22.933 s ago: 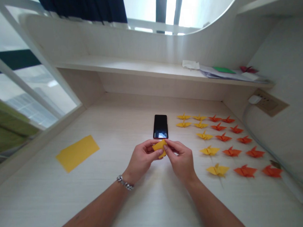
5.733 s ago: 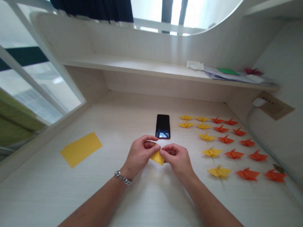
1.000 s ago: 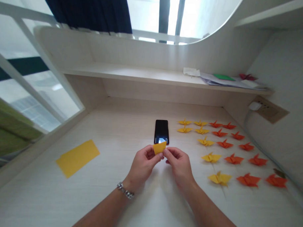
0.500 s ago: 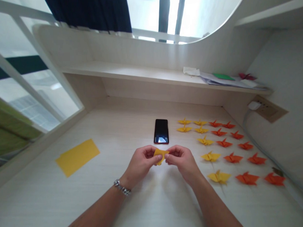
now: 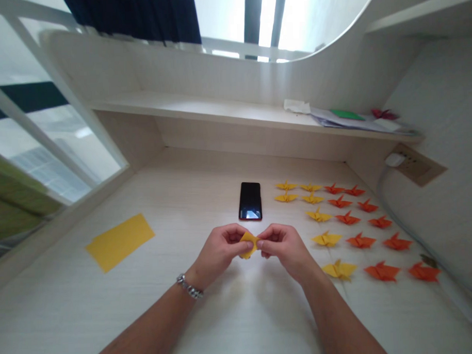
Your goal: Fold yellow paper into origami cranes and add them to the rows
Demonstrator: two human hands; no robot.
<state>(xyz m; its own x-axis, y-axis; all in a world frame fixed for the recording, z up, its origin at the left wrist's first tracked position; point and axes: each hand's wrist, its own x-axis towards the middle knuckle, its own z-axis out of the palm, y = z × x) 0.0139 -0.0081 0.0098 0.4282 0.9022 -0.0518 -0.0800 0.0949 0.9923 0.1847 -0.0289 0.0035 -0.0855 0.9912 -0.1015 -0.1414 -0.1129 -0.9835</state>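
Observation:
A small folded piece of yellow origami paper [image 5: 247,246] is held between my two hands, just above the desk's middle. My left hand [image 5: 222,247] pinches its left side, thumb on top. My right hand [image 5: 282,246] grips the right edge between thumb and fingers. The fingers hide part of the paper, so its exact folds are unclear. Just beyond the hands lies a black phone [image 5: 250,201], flat on the desk. To the right stand rows of folded paper cranes, several yellow [image 5: 326,239] and several orange [image 5: 361,241].
Flat yellow paper sheets [image 5: 121,242] lie at the left of the desk. A raised shelf [image 5: 218,109] with papers [image 5: 346,120] runs along the back. At the right wall, a plug [image 5: 395,160] sits in a socket panel, its cable [image 5: 380,192] trailing down beside the orange cranes.
The paper's right part, spread out before, now looks narrower and pointed between my fingers. Both hands keep hold of it. The view has shifted slightly.

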